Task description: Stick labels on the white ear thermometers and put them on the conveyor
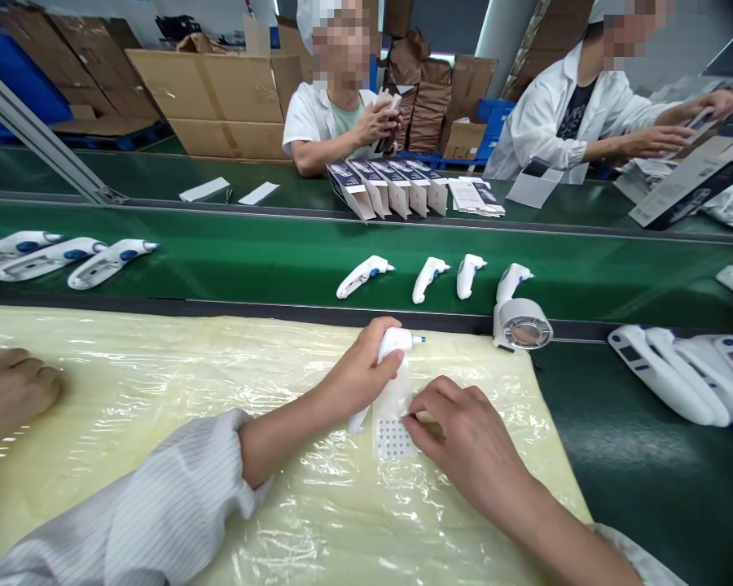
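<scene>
My left hand (372,358) is wrapped around a white handheld device (392,342) shaped like an ear thermometer, its narrow blue tip pointing right. Below it, a pale sheet with rows of small round dots (394,439) lies on the plastic-covered work surface (318,505). My right hand (464,431) is closed in a pinch at the sheet's right edge, thumb against index finger. Whatever sits between those fingertips is too small to make out. The lower part of the device is partly hidden by my left hand.
Similar white devices (366,277) lie along the green conveyor (250,260). A small white fan-like unit (525,321) stands at its near edge. Several white devices with screens (672,374) lie at right. Another person's hand (12,395) rests at far left. Two co-workers handle items beyond, near boxes (384,187).
</scene>
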### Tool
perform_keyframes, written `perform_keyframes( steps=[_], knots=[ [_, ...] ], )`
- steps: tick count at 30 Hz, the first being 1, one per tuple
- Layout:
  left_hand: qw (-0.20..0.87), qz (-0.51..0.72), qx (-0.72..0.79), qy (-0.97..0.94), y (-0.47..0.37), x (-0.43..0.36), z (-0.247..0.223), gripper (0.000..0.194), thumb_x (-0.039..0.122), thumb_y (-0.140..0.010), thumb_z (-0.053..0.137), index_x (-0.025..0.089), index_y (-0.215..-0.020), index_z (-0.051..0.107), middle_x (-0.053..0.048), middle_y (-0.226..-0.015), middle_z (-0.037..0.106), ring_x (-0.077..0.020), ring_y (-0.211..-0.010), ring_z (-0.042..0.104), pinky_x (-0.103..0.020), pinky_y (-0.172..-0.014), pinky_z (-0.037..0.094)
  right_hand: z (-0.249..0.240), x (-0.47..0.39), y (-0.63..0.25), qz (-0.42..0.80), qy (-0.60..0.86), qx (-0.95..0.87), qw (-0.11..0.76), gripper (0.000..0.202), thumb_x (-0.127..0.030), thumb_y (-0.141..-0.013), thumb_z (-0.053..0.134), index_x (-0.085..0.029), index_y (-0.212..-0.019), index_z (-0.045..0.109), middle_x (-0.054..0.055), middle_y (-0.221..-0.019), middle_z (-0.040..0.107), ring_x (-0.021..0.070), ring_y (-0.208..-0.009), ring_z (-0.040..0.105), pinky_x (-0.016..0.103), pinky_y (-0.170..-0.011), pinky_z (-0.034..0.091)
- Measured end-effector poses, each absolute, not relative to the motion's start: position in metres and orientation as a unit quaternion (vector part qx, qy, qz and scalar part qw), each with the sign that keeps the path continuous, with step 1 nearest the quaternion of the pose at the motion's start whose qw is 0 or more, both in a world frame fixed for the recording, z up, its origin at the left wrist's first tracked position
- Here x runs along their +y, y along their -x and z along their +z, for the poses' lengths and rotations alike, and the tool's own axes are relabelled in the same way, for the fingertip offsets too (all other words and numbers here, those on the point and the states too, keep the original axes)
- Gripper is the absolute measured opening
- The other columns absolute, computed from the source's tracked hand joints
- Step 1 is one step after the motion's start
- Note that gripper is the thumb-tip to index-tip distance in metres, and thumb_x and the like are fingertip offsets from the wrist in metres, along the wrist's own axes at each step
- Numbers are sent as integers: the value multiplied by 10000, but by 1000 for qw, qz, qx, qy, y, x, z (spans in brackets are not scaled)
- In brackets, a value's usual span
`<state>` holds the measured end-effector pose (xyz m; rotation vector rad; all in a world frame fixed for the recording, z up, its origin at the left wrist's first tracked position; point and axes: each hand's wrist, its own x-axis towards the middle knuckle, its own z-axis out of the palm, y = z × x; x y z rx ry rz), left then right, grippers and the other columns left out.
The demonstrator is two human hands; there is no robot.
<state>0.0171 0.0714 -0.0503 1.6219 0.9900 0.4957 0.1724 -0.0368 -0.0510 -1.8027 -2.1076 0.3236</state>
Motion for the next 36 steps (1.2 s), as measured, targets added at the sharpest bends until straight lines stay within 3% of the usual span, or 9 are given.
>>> perform_keyframes(
  steps=[10,16,21,25,36],
  knots=[
    [537,202,425,-700,-17,70,-51,393,367,-964,465,251,-1335,404,-46,-1020,601,-229,-913,607,-393,-841,462,-51,-34,-170,147,641,-726,200,89,-172,-880,635,-210,-805,663,2,-825,680,154,-676,636,359,-721,455],
    [561,210,431,-674,-17,72,-49,326,293,-921,493,239,-1233,416,-2,-889,569,-188,-770,558,-327,-711,436,-33,-30,-183,272,661,-611,340,129,-294,-879,656,-242,-762,672,6,-828,652,162,-734,637,277,-602,509],
    [572,210,436,-663,-17,66,-42,397,257,-899,493,271,-1288,410,-2,-935,551,-180,-784,526,-312,-703,408,-16,-11,-187,231,649,-596,413,118,-335,-858,676,-239,-790,686,33,-876,661,176,-782,631,255,-566,499],
    [579,212,430,-659,-16,58,-38,408,262,-900,485,287,-1303,431,-26,-1029,551,-201,-862,533,-336,-750,411,-13,2,-182,208,657,-594,414,98,-327,-853,675,-249,-798,701,38,-977,703,204,-867,650,273,-593,486],
    [592,240,399,-657,-17,52,-42,280,320,-945,474,286,-1224,469,-25,-1104,565,-201,-931,536,-324,-771,405,-15,2,-178,202,671,-585,408,46,-299,-843,673,-267,-813,687,-4,-893,728,205,-817,655,292,-611,462]
  ],
)
